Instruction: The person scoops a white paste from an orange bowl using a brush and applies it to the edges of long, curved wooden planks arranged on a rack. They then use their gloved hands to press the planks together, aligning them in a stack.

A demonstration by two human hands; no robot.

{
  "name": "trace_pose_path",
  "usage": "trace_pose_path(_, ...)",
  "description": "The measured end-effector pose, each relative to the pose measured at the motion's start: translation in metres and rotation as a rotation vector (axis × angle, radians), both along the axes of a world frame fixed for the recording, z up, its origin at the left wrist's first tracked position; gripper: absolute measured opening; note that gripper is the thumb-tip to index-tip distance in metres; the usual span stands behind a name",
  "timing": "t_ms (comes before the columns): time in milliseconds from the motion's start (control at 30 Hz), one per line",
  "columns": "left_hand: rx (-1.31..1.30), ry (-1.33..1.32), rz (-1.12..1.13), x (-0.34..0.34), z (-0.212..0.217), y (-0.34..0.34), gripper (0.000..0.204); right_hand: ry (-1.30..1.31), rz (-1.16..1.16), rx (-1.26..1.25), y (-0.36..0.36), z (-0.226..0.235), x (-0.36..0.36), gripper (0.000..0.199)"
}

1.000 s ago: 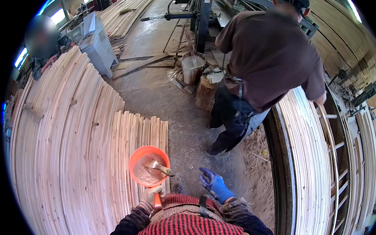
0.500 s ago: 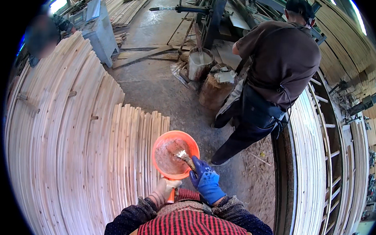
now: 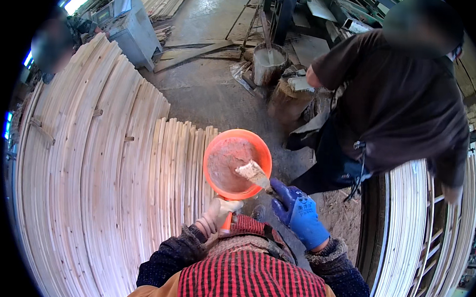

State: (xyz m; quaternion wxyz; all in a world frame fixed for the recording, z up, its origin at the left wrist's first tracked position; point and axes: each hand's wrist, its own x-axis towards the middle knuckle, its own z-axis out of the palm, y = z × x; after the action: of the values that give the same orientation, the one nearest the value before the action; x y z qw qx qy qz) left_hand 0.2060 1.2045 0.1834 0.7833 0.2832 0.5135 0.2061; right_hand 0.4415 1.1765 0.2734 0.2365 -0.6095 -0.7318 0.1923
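My left hand (image 3: 220,208) is closed round the handle of an orange plastic dipper (image 3: 266,162), holding it upright in front of me. Pinkish-brown paste (image 3: 227,161) lies inside the bowl. In a blue rubber glove, my right hand (image 3: 298,210) grips a flat tool smeared with paste (image 3: 253,173). Its broad pale end reaches over the dipper's right rim, above the paste. Whether it is a brush or a scraper I cannot tell. My glove hides most of its handle.
Stacked wooden strips (image 3: 103,157) stand close on my left. A co-worker in dark clothes (image 3: 407,103) is near on the right, beside more long boards (image 3: 406,227). Ahead stand a pail (image 3: 269,64) and a stump-like drum (image 3: 290,104); another person (image 3: 52,44) is at far left.
Both hands and the dipper have moved forward. The tool has lifted out of the paste, my right hand shifting rightward. The co-worker has turned and come nearer on the right.
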Motion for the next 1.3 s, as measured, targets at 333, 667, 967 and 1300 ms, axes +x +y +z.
trace_pose_path(333,0.290,0.084,0.017,0.020,0.005,0.044,0.021,-0.019,0.077,-0.009,0.061,-0.007,0.019,0.047)
trace_pose_path(667,0.327,0.084,-0.178,0.016,-0.013,0.121,0.025,-0.292,0.054,0.001,0.169,0.007,-0.014,0.051)
trace_pose_path(967,0.239,0.015,-0.151,-0.014,0.005,0.180,0.030,-0.361,0.185,0.047,0.194,0.044,0.002,0.048)
trace_pose_path(1300,0.420,0.142,-0.296,-0.031,0.026,0.202,0.026,-0.378,0.222,0.139,0.262,0.032,0.010,0.036)
